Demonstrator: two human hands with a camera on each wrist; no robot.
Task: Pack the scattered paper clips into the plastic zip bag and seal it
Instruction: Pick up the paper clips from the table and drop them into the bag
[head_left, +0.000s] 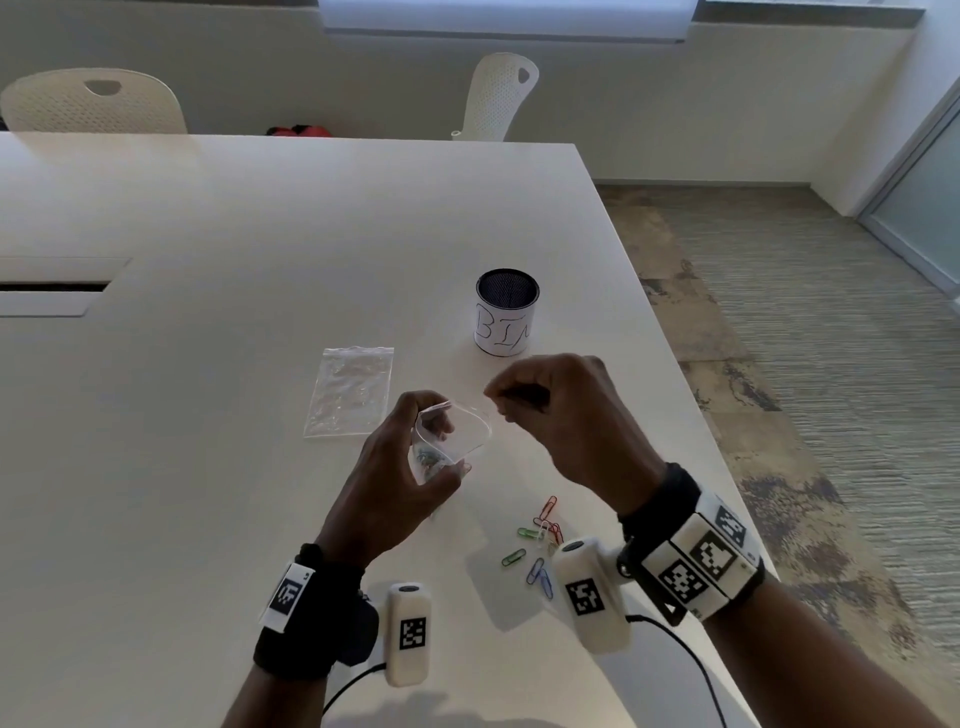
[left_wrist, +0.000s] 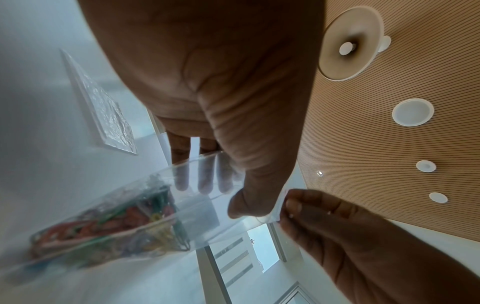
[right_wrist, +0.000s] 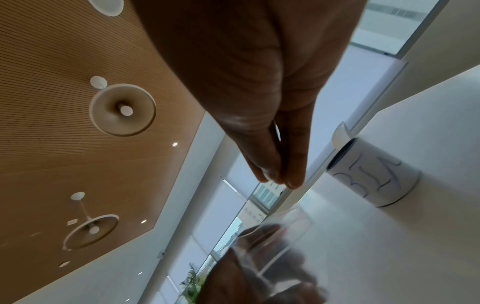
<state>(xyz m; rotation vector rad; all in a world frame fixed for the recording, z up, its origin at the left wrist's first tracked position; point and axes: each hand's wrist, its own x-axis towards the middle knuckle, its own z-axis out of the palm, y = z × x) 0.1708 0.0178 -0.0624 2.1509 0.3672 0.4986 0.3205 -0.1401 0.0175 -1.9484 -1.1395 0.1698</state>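
Note:
My left hand (head_left: 439, 441) holds a clear plastic zip bag (head_left: 467, 426) above the table, thumb on one wall and fingers behind it, with its mouth gaping open. Several coloured paper clips (left_wrist: 116, 224) lie bunched at the bag's bottom. My right hand (head_left: 498, 402) hovers at the far corner of the mouth, thumb and fingers pinched on a thin pale paper clip (right_wrist: 278, 131). In the right wrist view the fingertips (right_wrist: 293, 181) stand just above the bag (right_wrist: 285, 236). More loose clips (head_left: 540, 540), red, green, blue and white, lie on the table under my right wrist.
A flat clear zip bag (head_left: 350, 389) lies on the table left of my hands. Behind them stands a dark mesh cup with a white label reading BIN (head_left: 506, 312). The table's right edge (head_left: 675, 364) runs close by. White chairs (head_left: 501, 98) stand at the far side.

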